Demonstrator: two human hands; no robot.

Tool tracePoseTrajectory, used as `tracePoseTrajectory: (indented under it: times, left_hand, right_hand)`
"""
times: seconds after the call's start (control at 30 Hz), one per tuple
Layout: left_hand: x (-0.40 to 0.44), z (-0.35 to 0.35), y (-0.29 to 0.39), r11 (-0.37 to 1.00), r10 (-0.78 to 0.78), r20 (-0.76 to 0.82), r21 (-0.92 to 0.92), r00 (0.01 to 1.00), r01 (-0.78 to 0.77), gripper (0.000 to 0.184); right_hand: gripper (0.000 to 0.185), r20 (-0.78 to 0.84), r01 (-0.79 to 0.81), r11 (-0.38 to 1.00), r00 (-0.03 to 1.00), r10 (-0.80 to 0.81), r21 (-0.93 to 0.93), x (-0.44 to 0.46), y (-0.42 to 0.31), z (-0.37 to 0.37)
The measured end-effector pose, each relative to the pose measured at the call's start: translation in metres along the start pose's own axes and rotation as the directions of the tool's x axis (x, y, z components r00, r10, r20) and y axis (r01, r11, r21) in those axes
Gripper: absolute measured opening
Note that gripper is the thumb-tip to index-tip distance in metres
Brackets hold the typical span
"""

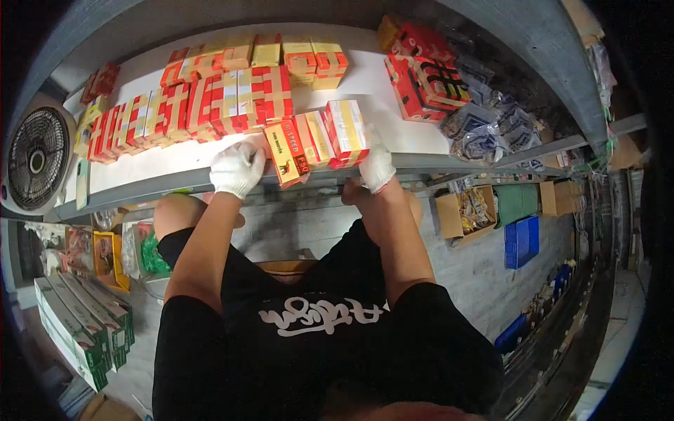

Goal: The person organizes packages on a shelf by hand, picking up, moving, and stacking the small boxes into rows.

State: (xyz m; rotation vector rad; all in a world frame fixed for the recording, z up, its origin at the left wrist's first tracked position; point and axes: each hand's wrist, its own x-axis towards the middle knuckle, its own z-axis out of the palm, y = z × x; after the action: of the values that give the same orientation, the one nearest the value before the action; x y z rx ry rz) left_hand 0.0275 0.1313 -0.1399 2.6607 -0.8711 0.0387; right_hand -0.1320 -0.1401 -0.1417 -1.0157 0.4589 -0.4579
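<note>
Both hands wear white knitted gloves. My left hand [239, 169] rests at the shelf's front edge with its fingers curled; whatever they may enclose is hidden. Just right of it stands a red and yellow "Hi-Speed" box [286, 150], tilted slightly. Beside that box are a narrow red and yellow box [314, 139] and a red box with pale tape [347, 132], close together. My right hand [378, 167] lies against the right side of the taped box, its fingers stretched along it and a little blurred.
Rows of taped red and yellow boxes [189, 109] line the white shelf [161, 170]. A fan [38, 158] stands at left. Red boxes [414, 88] and plastic-wrapped packets [491, 130] sit at right. Below are a cardboard carton [451, 216], a blue bin [521, 242] and long green-white boxes [77, 330].
</note>
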Motion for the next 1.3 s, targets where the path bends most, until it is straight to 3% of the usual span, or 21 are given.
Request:
tracePoseTrajectory:
  times: [0.1,0.13,0.17,0.23,0.27,0.33,0.47,0.5,0.53,0.57,0.6,0.63,0.8,0.9,1.0,1.03,1.1,1.2,1.3]
  left_hand:
    - [-0.002,0.008,-0.006,0.997,0.064,-0.100,-0.044,0.993,-0.069,0.033]
    - [-0.001,0.007,-0.006,0.996,0.068,-0.108,-0.049,0.992,-0.074,0.033]
    - [-0.001,0.007,-0.007,0.995,0.073,-0.109,-0.059,0.991,-0.080,0.035]
    - [-0.002,0.006,-0.006,0.994,0.082,-0.100,-0.062,0.992,-0.089,0.037]
    - [-0.002,0.004,-0.004,0.994,0.076,-0.101,-0.071,0.992,-0.083,0.037]
    - [-0.002,0.001,0.000,1.000,0.021,-0.057,-0.001,0.998,-0.021,0.036]
    - [-0.001,0.001,-0.002,1.000,0.020,-0.044,-0.007,0.999,-0.020,0.037]
    - [-0.001,0.003,-0.003,0.999,0.026,-0.044,-0.025,0.999,-0.027,0.037]
    - [-0.001,0.004,-0.004,0.999,0.031,-0.043,-0.042,0.999,-0.033,0.037]
    - [0.000,0.004,-0.004,0.999,0.025,-0.046,-0.043,0.999,-0.027,0.037]
    - [0.001,0.004,-0.003,0.999,0.017,-0.032,-0.044,0.999,-0.019,0.037]
    - [0.001,0.004,-0.003,0.999,0.010,-0.016,-0.045,1.000,-0.011,0.036]
    - [0.001,0.003,0.000,0.999,0.022,-0.025,-0.033,0.999,-0.022,0.037]
    - [0.002,-0.002,-0.001,1.000,0.004,-0.003,-0.019,1.000,-0.004,0.038]
    - [0.002,0.002,-0.003,1.000,0.015,0.009,-0.017,1.000,-0.015,0.038]
    - [0.002,0.007,-0.006,1.000,0.022,-0.020,-0.020,1.000,-0.022,0.038]
    - [0.000,0.010,-0.005,0.999,0.029,-0.038,-0.026,0.999,-0.030,0.038]
    - [0.002,0.005,-0.004,1.000,0.016,0.023,-0.002,1.000,-0.016,0.040]
    - [0.000,0.007,-0.004,0.999,0.040,0.002,0.000,0.999,-0.040,0.040]
  right_hand:
    - [0.053,-0.010,-0.024,0.999,1.000,0.024,-0.032,0.002,-0.007,-0.011]
    - [0.055,-0.024,0.099,0.943,0.993,-0.113,-0.319,-0.001,-0.012,-0.016]
    - [0.056,-0.055,0.156,0.857,0.976,-0.210,-0.492,0.004,-0.027,-0.025]
    - [0.071,-0.115,0.154,0.584,0.911,-0.397,-0.797,0.010,-0.059,-0.038]
    - [0.083,-0.131,0.237,0.533,0.817,-0.562,-0.812,0.018,-0.076,-0.044]
    - [0.110,-0.090,0.159,0.216,0.566,-0.819,-0.964,0.030,-0.118,-0.050]
    - [0.146,-0.185,-0.123,0.138,0.654,-0.733,-0.983,0.052,-0.192,-0.057]
    - [0.147,-0.175,-0.228,0.017,0.698,-0.694,-0.974,0.068,-0.200,-0.070]
    - [0.147,-0.170,-0.223,0.014,0.701,-0.693,-0.975,0.081,-0.211,-0.073]
    - [0.148,-0.271,-0.345,-0.042,0.802,-0.533,-0.938,0.094,-0.221,-0.074]
    - [0.149,-0.381,-0.447,-0.123,0.853,-0.356,-0.886,0.099,-0.227,-0.068]
    - [0.148,-0.424,-0.484,-0.176,0.857,-0.293,-0.857,0.100,-0.234,-0.058]
    - [0.138,-0.345,-0.403,-0.090,0.862,-0.371,-0.911,0.106,-0.220,-0.090]
    - [0.112,-0.271,-0.324,-0.028,0.834,-0.481,-0.946,0.077,-0.209,-0.073]
    - [0.105,-0.224,-0.238,0.040,0.828,-0.514,-0.970,0.056,-0.195,-0.093]
    - [0.085,-0.208,-0.198,0.072,0.844,-0.494,-0.977,0.035,-0.187,-0.086]
    - [0.081,-0.020,-0.101,-0.087,0.757,-0.653,-0.991,0.005,-0.156,-0.093]
    - [0.101,0.124,0.027,-0.149,0.713,-0.690,-0.988,-0.043,-0.120,-0.074]
    - [0.109,-0.030,-0.026,0.016,0.789,-0.614,-1.000,-0.056,-0.096,-0.071]
